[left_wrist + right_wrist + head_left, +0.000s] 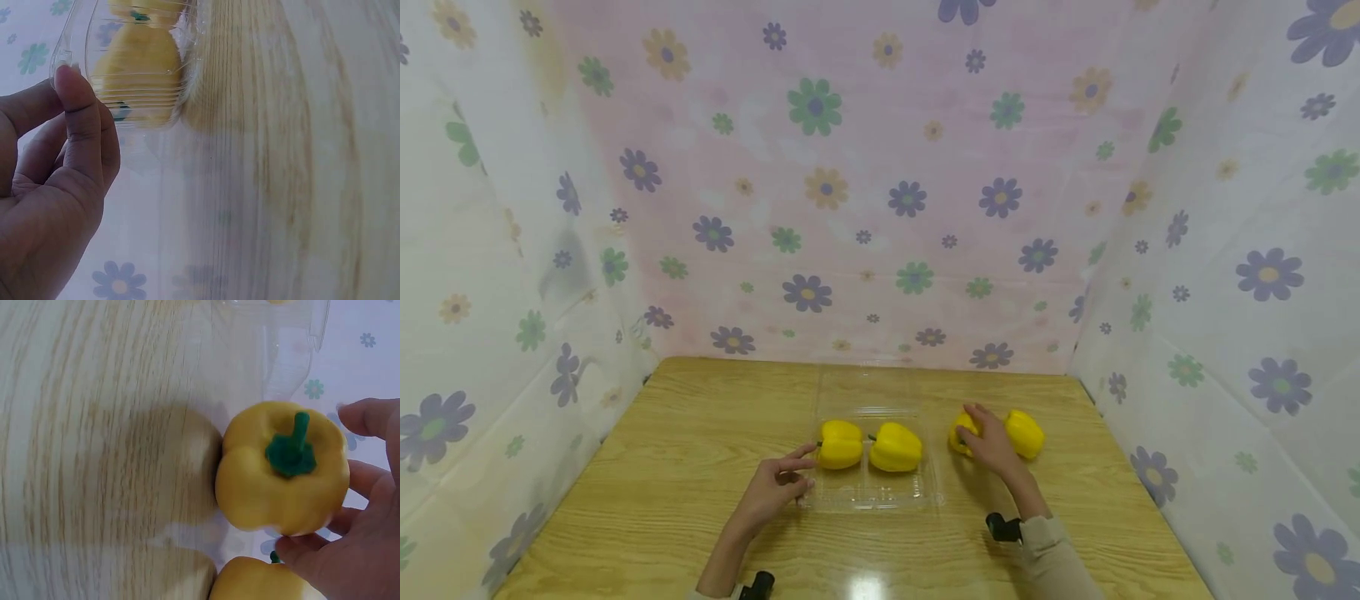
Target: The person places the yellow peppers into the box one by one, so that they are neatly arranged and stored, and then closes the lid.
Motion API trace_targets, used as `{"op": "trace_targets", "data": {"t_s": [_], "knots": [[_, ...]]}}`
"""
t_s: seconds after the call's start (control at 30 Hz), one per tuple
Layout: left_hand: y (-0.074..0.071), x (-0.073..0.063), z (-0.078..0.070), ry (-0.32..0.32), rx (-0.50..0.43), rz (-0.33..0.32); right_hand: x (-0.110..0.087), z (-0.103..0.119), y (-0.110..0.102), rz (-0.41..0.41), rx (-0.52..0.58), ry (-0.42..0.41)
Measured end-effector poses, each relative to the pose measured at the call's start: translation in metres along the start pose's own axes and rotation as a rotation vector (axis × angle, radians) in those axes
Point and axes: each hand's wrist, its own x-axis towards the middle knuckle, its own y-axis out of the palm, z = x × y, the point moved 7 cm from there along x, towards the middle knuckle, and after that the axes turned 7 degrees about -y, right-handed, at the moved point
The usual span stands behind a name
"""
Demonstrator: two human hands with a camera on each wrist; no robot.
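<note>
A clear plastic clamshell box (877, 502) lies on the table with its lid (868, 390) folded back. Two yellow bell peppers, one on the left (841, 445) and one on the right (896, 447), sit side by side in it. My left hand (772, 492) pinches the box's near left rim, which shows at the fingertips in the left wrist view. To the right of the box, my right hand (995, 446) curls its fingers and thumb round another yellow bell pepper (284, 472), its green stem facing the box. One more yellow bell pepper (1025, 434) lies just right of that hand.
The wood-grain table (700, 433) carries all of this. Flower-patterned cloth (865, 250) hangs along its back and both sides. Black wrist mounts (1002, 527) sit at both of my wrists.
</note>
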Motion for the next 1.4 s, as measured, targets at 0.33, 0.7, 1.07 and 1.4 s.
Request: {"op": "trace_targets", "data": {"t_s": [0.33, 0.7, 1.07, 1.4], "knots": [[0.000, 0.001, 0.001, -0.003, -0.021, -0.002, -0.009, 0.004, -0.002, 0.034, -0.023, 0.041], [0.001, 0.000, 0.002, -0.007, -0.018, -0.003, -0.025, 0.006, -0.006, 0.051, -0.053, 0.091], [0.000, 0.001, 0.001, -0.003, -0.027, -0.006, -0.026, 0.001, -0.005, 0.135, 0.198, -0.063], [0.000, 0.002, 0.004, -0.004, -0.033, 0.006, -0.031, -0.018, 0.002, 0.121, 0.335, 0.031]]}}
